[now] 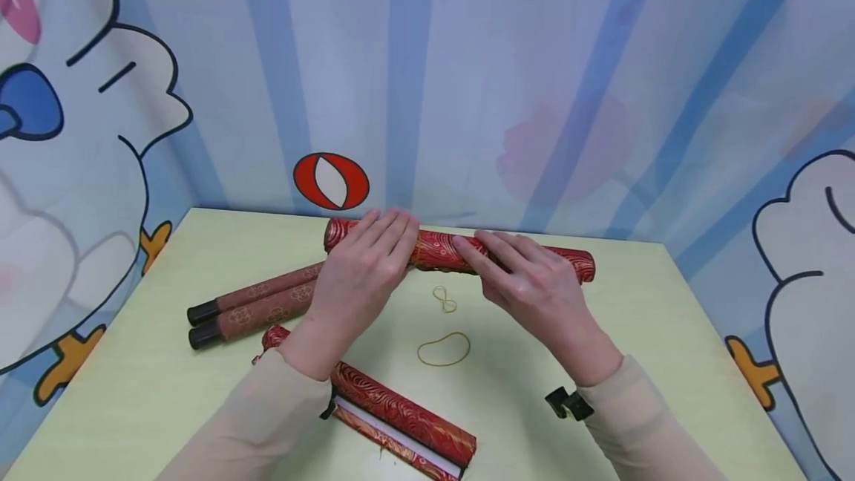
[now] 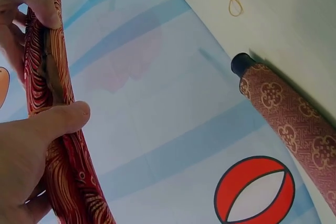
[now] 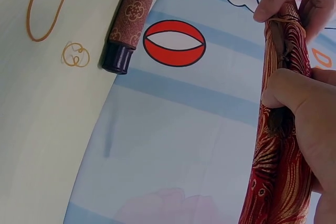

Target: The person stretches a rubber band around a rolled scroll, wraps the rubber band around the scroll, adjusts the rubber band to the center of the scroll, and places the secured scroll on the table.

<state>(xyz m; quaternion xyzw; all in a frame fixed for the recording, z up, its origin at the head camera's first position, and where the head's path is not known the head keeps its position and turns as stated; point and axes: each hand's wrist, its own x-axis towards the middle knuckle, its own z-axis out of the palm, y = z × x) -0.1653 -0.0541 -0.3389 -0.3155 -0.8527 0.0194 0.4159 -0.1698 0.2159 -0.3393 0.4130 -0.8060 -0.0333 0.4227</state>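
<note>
Both hands hold a red and gold swirl-patterned roll (image 1: 441, 249) lengthwise across the far side of the table. My left hand (image 1: 367, 273) grips its left part, and my right hand (image 1: 537, 288) grips it right of the middle. In the left wrist view the left thumb presses across the roll (image 2: 86, 182). A dark brown strip (image 3: 280, 45) runs along the roll's seam between the hands, seen in the right wrist view. Beside the left fingers a thin rubber band (image 3: 287, 21) crosses the roll. The undersides of both hands are partly hidden.
Two brown flower-patterned rods with black ends (image 1: 267, 310) lie at the left, partly behind the left arm. A second red roll (image 1: 407, 410) with a white strip lies in front. A twisted rubber band (image 1: 445, 300) and a looped one (image 1: 444, 349) lie mid-table. A printed curtain (image 1: 467, 95) stands behind.
</note>
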